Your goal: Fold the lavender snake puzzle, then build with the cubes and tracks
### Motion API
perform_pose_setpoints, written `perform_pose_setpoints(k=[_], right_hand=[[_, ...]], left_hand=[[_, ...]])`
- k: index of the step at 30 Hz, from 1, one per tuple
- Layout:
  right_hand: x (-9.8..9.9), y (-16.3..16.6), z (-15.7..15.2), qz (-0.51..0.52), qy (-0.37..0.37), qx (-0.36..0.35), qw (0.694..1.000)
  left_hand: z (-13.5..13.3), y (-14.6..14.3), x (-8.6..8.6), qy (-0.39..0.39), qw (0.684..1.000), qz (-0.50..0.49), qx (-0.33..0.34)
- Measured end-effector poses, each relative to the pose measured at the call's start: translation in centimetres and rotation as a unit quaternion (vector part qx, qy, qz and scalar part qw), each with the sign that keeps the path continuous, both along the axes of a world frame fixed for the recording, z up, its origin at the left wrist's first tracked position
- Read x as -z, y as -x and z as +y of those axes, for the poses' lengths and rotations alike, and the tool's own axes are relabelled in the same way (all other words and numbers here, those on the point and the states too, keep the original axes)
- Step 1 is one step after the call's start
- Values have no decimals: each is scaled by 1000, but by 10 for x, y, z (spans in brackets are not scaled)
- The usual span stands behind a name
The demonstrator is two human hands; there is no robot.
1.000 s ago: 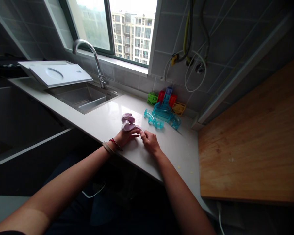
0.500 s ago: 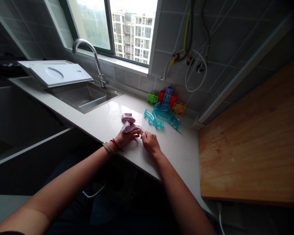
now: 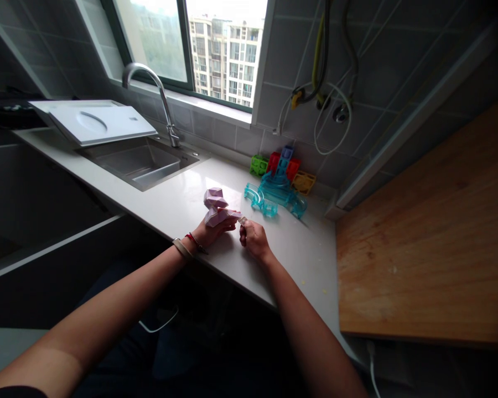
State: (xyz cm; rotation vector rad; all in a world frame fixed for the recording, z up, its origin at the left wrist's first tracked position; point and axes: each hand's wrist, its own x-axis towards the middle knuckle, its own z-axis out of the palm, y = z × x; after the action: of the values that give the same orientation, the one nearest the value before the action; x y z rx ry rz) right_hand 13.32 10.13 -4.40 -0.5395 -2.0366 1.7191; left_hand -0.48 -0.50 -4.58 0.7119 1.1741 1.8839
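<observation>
A pale purple, faceted snake puzzle [image 3: 214, 215] is raised over the white worktop, bent into angled sections. Its upper section [image 3: 214, 197] sticks up and away from my fingers. From below and behind, my left hand [image 3: 212, 231] holds the middle of it, with the fingers partly hidden. My right hand [image 3: 255, 239] is curled into a fist, its thumb and forefinger pinching the whitish right end [image 3: 242, 220] of the puzzle. The two hands are close together but apart.
Clear blue plastic track pieces [image 3: 280, 190] lie behind my right hand, with green, red and yellow blocks [image 3: 302, 182] against the wall. A sink [image 3: 149, 163] with a tap [image 3: 166, 105] is at left. A wooden board [image 3: 419, 237] stands at right.
The puzzle has tilted and turned slightly, its upper section shifting a little up and left. My right hand has turned a little at the puzzle's end and moved slightly away from my left.
</observation>
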Motion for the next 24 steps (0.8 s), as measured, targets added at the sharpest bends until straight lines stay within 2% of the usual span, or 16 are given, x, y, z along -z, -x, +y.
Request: perform_pose_setpoints(k=[4, 8, 11, 16, 20, 24], right_hand=[[-12, -5, 8, -3, 105, -70, 992], [-20, -13, 18, -8, 135, -108, 985], [-16, -10, 13, -8, 106, -65, 992], [-9, -6, -1, 15, -20, 52, 998], [-10, -9, -1, 22, -83, 78, 993], [-8, -8, 3, 20, -77, 71, 994]], left_hand=[[-1, -1, 0, -3, 1000, 5, 11], [0, -3, -4, 0, 1000, 8, 30], [1, -2, -4, 0, 1000, 10, 20], [2, 0, -1, 12, 1000, 11, -3], [2, -2, -4, 20, 1000, 20, 8], [2, -5, -9, 30, 999, 26, 23]])
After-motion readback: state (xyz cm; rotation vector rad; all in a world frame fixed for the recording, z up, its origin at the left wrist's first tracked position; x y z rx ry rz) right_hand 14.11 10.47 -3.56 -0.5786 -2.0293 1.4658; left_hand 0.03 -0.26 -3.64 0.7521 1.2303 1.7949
